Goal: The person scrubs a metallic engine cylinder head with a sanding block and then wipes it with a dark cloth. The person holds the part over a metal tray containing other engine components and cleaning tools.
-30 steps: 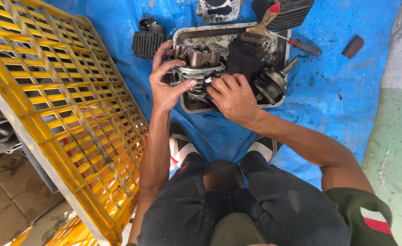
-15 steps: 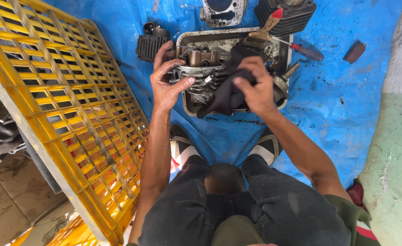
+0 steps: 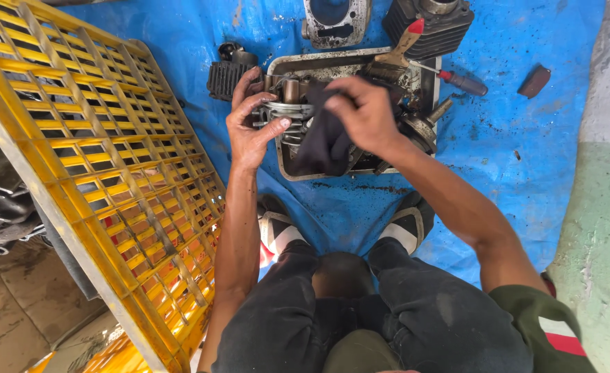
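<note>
My left hand (image 3: pixel 252 126) grips a finned metal engine part (image 3: pixel 286 114) that sits in a shallow metal tray (image 3: pixel 346 61) on the blue tarp (image 3: pixel 512 138). My right hand (image 3: pixel 364 110) is closed on a dark cloth (image 3: pixel 326 145), which hangs over the part and touches it. Other greasy engine pieces (image 3: pixel 419 128) lie in the same tray to the right, partly hidden by my right hand and the cloth.
A yellow plastic crate (image 3: pixel 98 173) lies at the left. Behind the tray lie a black finned cylinder (image 3: pixel 435 26), a grey cylinder block (image 3: pixel 334 21), a small black finned part (image 3: pixel 227 72), a paintbrush (image 3: pixel 396 55), a red-handled screwdriver (image 3: pixel 457 79) and a small brown block (image 3: pixel 533 81).
My right hand picked up the dark cloth from the tray and carried it left onto the finned part. My left hand kept its hold on that part.
</note>
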